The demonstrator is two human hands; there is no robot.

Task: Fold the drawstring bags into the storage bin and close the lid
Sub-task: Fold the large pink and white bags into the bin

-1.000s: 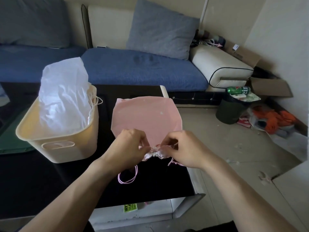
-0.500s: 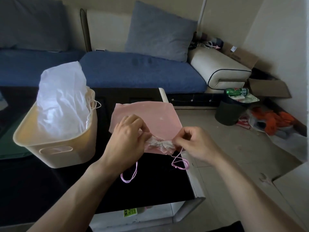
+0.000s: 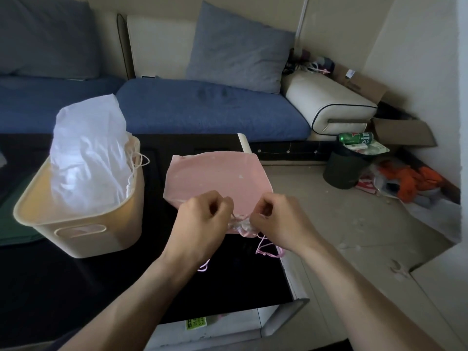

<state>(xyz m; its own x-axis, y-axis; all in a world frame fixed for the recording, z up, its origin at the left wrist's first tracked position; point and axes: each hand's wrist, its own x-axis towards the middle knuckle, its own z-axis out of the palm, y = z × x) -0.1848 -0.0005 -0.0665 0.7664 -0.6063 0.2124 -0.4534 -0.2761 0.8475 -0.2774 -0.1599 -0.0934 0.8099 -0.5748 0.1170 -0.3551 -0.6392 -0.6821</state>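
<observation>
From the head camera, I have my left hand (image 3: 202, 219) and right hand (image 3: 281, 221) side by side, fingers curled and pinching the gathered mouth of the pink drawstring bag (image 3: 215, 177), likely to straighten it for folding. The bag lies flat on the black table (image 3: 101, 287), just right of the cream storage bin (image 3: 83, 231); 1 white drawstring bag (image 3: 86, 158) stands inside that bin.

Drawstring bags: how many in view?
2. The pink bag lies flat on the black table, both hands at its gathered mouth. The white bag stands bunched in the cream bin. More could lie hidden beneath it.
</observation>
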